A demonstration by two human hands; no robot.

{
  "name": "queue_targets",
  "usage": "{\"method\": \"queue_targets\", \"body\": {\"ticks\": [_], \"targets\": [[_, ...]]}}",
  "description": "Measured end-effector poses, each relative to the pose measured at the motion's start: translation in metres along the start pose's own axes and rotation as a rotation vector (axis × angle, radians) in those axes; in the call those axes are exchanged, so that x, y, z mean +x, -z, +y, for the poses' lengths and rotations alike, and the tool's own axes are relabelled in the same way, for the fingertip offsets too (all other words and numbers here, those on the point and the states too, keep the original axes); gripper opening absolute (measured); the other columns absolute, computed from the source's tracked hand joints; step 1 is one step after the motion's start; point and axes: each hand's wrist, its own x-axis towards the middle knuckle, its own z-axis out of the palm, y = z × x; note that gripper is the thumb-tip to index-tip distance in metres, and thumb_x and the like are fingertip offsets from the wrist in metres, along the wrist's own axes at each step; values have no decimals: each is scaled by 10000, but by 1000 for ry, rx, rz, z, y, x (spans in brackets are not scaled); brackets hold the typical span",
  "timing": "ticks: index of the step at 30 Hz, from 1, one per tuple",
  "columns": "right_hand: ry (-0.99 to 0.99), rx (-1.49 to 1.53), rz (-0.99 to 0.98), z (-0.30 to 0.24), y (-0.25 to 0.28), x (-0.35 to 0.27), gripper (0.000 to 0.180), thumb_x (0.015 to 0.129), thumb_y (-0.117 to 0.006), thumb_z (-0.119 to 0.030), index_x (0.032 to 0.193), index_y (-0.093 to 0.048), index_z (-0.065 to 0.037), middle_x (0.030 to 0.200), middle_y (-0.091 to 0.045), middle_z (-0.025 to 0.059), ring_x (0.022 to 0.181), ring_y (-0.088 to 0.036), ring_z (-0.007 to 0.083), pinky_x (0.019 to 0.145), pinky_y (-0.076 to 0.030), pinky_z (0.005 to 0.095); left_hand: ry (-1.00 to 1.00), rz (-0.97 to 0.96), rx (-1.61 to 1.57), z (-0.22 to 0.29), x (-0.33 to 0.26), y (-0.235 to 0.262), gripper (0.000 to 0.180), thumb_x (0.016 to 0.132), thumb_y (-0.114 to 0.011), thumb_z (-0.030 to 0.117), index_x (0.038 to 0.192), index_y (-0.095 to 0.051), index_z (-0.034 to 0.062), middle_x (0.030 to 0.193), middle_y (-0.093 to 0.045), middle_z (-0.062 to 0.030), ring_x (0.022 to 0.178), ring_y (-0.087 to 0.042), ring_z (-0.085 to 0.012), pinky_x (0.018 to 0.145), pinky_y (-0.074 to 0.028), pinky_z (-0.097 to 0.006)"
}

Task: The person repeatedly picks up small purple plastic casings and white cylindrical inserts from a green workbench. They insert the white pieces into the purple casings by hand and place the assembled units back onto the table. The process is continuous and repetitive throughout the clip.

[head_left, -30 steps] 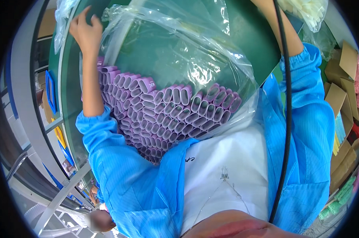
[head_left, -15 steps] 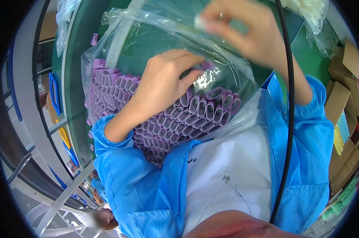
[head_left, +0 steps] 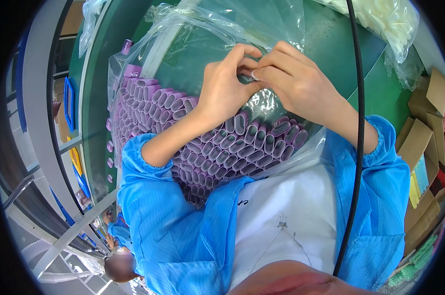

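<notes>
At the far left, blue flat pieces (head_left: 68, 103) hang along the grey frame beside the green bench (head_left: 330, 54). A few loose purple caps (head_left: 110, 147) lie on the bench edge just beside the clear plastic bag (head_left: 193, 44), which rests against the person's chest and spreads up over the bench. The bag is packed in its lower part with purple oval tubes (head_left: 232, 147), stacked with their open ends facing up.

The left hand (head_left: 227, 88) comes up over the bag from a blue sleeve (head_left: 148, 196), its fingers (head_left: 247, 51) curled narrow, the thumb and forefinger pinching a small whitish piece (head_left: 255, 74) on top of the bag's film. The right hand (head_left: 296, 81) meets it there, fingertips touching the left ones, its fingers also closed tight on the same small piece.

A black cable (head_left: 357, 123) runs down the picture across the right forearm. At the upper right lies a bag of white parts (head_left: 385, 19), and cardboard boxes (head_left: 424, 132) stand at the right edge.
</notes>
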Motion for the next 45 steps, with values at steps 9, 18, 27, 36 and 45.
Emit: {"method": "queue_targets", "body": {"ticks": [9,18,27,36,45], "targets": [[36,142,-64,15,5,-1,247,689,-734,-7,897,-603,20,913,-576,89,829,-574,269,695,-499,372,3,43,-75,-7,-1,1,448,683,-798,-40,1066,-580,38,854,-731,-121,795,-732,-184,710,-586,-280],[203,-67,-76,10,1,3,219,733,-682,-29,945,-646,17,911,-593,94,781,-595,247,619,-507,347,-27,45,-38,-1,0,3,411,705,-782,-41,1067,-595,19,878,-731,-133,809,-728,-190,714,-580,-286],[155,17,-75,14,4,0,290,728,-760,-82,992,-668,-7,961,-604,98,795,-607,259,644,-515,351,-16,19,-60,-3,1,2,384,705,-751,-90,1040,-590,6,904,-721,-135,853,-721,-201,758,-581,-289],[-216,-254,268,69,55,29,193,824,-715,-109,1000,-690,-35,894,-671,104,787,-647,244,700,-517,339,-289,157,95,-2,23,67,250,740,-803,49,979,-730,50,944,-719,-71,856,-671,-151,791,-524,-283],[-149,-627,26,223,46,81,107,793,-642,-122,810,-640,-16,827,-597,167,856,-605,357,764,-498,434,256,24,228,-184,107,266,402,890,-714,259,1233,-664,56,1133,-685,-73,1053,-607,-149,958,-439,-274]]}}
